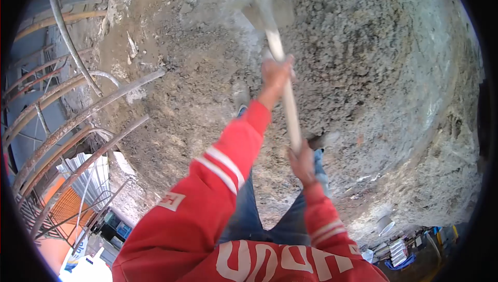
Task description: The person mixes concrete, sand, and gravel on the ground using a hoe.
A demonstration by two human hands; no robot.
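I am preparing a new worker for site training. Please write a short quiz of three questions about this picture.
1. True or false: both hands grip the wooden handle.
2. Which hand is nearer the tool head: A) left hand, B) right hand?
3. What rusty items lie at the left of the concrete mix?

Key: 1 true; 2 A; 3 steel bars.

Left hand (276, 72) outstretched, right hand (302, 161) nearer, both clenched.
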